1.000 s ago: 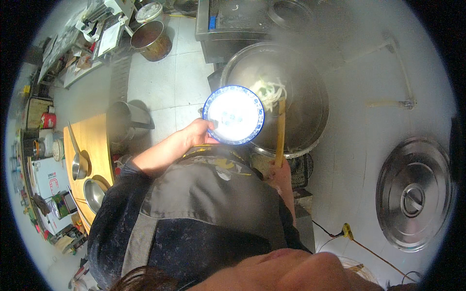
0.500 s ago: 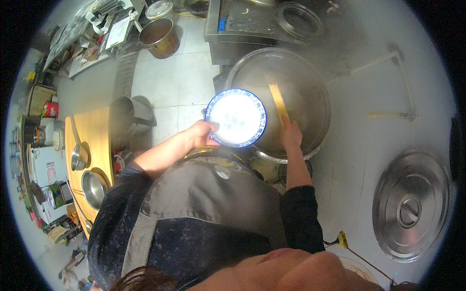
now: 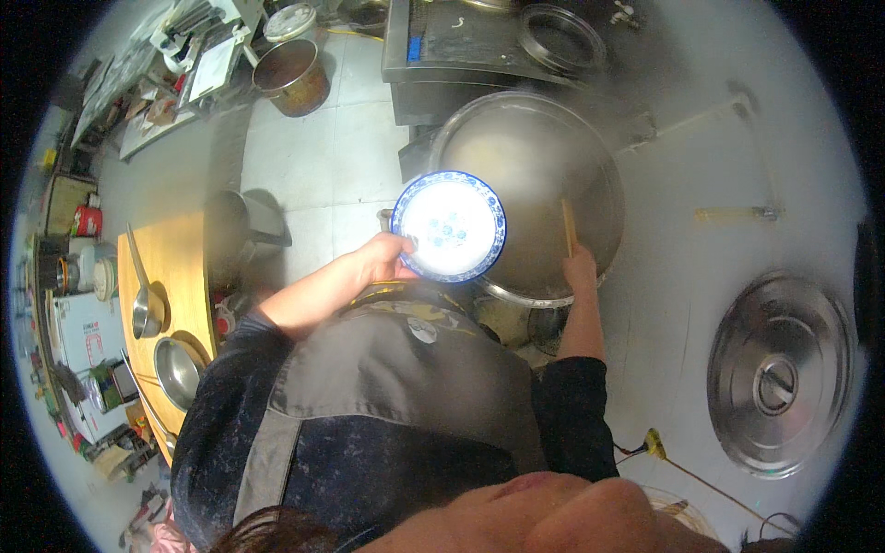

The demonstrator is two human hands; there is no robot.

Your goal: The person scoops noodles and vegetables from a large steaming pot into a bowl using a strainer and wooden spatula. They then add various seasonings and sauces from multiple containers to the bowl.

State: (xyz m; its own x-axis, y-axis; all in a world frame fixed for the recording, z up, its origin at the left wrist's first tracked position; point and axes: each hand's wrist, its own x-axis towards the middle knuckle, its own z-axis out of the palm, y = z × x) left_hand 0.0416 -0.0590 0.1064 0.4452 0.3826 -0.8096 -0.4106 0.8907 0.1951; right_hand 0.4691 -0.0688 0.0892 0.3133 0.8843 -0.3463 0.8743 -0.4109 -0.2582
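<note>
Head view.

Left hand (image 3: 387, 256): fingers gripping the plate at its lower left edge, thumb lying over the rim.

Plate (image 3: 449, 226): round, white, with a patterned blue rim and a small blue motif at the centre; face bright with glare. Held in front of the apron, overlapping the left side of the pot in view; whether it touches the pot cannot be told.

Right hand (image 3: 580, 267): over the near right part of the pot; fingers closed round the stick.

Stick (image 3: 570, 226): flat, pale wood, pointing away from the body. Its far end is over or in the pot's contents; which, cannot be told through the haze.

Pot (image 3: 527, 300): large, round, metal, its cloudy contents blurred by steam.

Apron (image 3: 387, 359): grey, worn over dark sleeves.

Bench (image 3: 189, 267): wooden, at the left. On it, a long-handled pan (image 3: 145, 313) and, just beside, a metal bowl (image 3: 178, 370).

Bin (image 3: 230, 226): metal, near the bench's far end.

Bucket (image 3: 293, 81): stained metal, on the tiled floor (image 3: 361, 138).

Counter (image 3: 479, 69): dark metal, beyond the pot, bearing a round lid (image 3: 562, 41).

Large lid (image 3: 779, 373): metal, at the right, well apart from the pot.
</note>
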